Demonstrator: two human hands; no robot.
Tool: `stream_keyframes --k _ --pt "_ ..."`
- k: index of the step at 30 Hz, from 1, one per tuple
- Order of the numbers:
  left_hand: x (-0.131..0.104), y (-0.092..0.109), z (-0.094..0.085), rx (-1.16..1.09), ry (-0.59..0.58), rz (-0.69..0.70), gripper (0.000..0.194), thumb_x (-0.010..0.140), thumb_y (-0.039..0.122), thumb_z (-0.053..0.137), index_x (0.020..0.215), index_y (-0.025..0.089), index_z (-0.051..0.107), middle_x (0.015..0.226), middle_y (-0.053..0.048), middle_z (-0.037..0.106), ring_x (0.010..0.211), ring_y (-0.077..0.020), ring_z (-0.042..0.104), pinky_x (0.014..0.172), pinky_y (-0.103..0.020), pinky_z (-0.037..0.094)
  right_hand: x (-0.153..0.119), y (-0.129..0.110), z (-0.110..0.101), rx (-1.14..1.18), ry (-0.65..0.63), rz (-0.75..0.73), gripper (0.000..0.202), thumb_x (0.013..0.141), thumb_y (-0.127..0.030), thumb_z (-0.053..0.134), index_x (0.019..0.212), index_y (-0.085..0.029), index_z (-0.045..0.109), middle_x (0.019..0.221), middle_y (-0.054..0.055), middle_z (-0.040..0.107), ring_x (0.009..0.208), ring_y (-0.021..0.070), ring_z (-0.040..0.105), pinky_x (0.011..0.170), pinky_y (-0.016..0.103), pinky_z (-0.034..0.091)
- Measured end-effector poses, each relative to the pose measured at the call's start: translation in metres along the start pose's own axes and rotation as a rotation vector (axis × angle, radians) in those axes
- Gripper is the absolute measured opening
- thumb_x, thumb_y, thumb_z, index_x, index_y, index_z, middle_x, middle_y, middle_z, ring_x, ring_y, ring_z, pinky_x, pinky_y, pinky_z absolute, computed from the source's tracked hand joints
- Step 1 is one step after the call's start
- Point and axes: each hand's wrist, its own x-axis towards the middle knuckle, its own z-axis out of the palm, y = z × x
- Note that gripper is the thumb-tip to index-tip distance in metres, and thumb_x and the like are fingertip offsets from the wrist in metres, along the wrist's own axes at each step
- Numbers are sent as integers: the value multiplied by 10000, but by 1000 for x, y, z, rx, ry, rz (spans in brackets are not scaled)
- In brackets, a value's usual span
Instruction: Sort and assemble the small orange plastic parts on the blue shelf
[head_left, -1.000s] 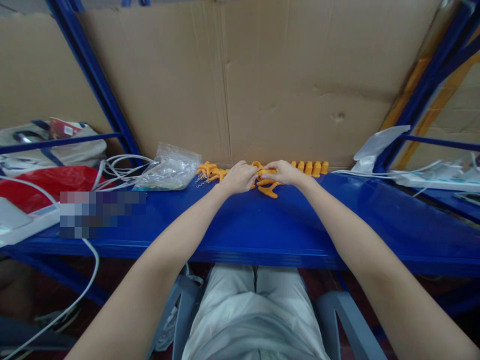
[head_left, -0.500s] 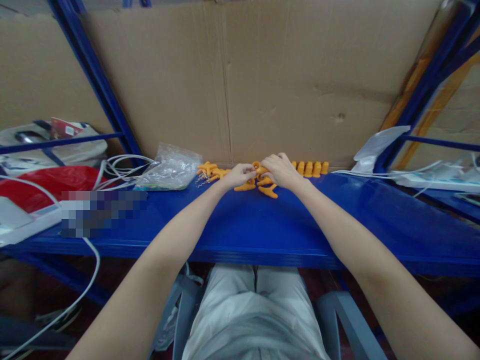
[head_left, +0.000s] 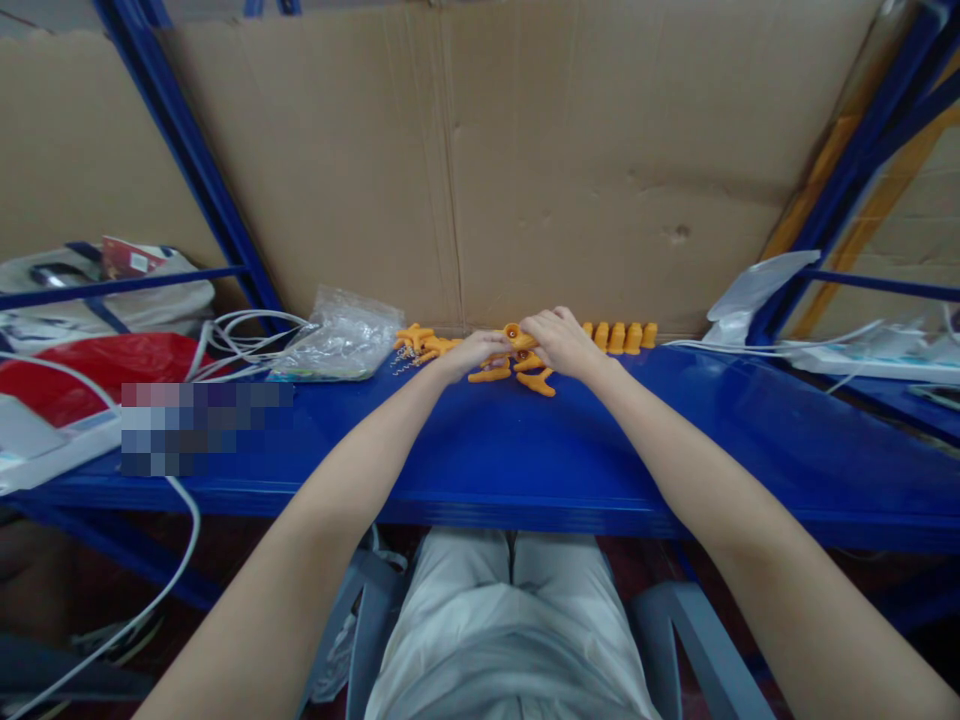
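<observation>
Hands point(head_left: 474, 354) point(head_left: 556, 342) hold orange piece point(head_left: 514, 333); blue tabletop point(head_left: 525, 445) spreads to front edge point(head_left: 525, 512).

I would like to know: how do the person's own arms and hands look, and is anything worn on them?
The left arm and right arm are bare, with no sleeve in view. The left hand and right hand are ungloved. No watch or bracelet shows; rings are too small to tell.
</observation>
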Motion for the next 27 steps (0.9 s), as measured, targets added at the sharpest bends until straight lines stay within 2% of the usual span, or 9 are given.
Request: stream_keyframes --k 4,7,11,16,19,22,25,27 --pt "2 -5 -3 63 38 19 221 852 290 657 675 178 585 512 51 459 457 -82 394 473 -207 295 -2 -4 -1 17 -62 36 264 969 -213 542 1206 -127 618 1116 172 708 1063 295 569 898 369 304" --pt "5 -10 -5 101 74 17 275 847 312 705 649 174 573 499 58 452 451 -75 399 483 -212 293 -2 -6 1 24 -103 39 274 1014 -283 514 1222 -150 632 1156 164 712 1103 296 565 901 369 313" --pt "7 -14 -7 119 74 28 282 851 293 690 625 166 577 483 58 444 455 -73 400 491 -211 306 1 -8 2 8 -134 45 261 999 -243 531 1210 -143 647 1129 167 717 1107 302 562 909 383 317" --pt "8 -15 -11 123 127 26 223 850 311 684 685 168 641 488 56 461 464 -86 426 504 -218 356 -2 3 -2 -58 -7 97 271 956 -130 486 1174 -173 642 1116 163 695 1106 311 551 956 420 316" --pt "8 -18 -18 119 212 7 210 850 292 693 690 171 633 482 65 452 454 -83 425 511 -218 374 -11 18 -3 -56 39 260 300 938 -134 470 1193 -153 627 1163 185 673 1135 327 540 983 454 325" --pt "8 -23 -26 104 302 14 190 851 264 687 700 175 614 478 63 466 452 -84 435 505 -214 374 -24 39 2 -19 62 491 314 933 -223 499 1202 -120 623 1213 221 647 1168 356 529 995 497 344" --pt "12 -31 -33 111 409 35 181 834 266 688 699 179 604 518 41 526 497 -102 492 538 -230 409 -44 62 10 42 49 753 322 930 -288 512 1170 -128 654 1257 229 637 1203 371 530 1005 528 375" --pt "15 -37 -37 150 505 62 143 805 251 687 706 179 614 597 20 592 586 -123 557 619 -251 460 -58 76 15 89 26 925 330 916 -324 546 1161 -149 679 1301 221 633 1234 373 535 1016 532 401"
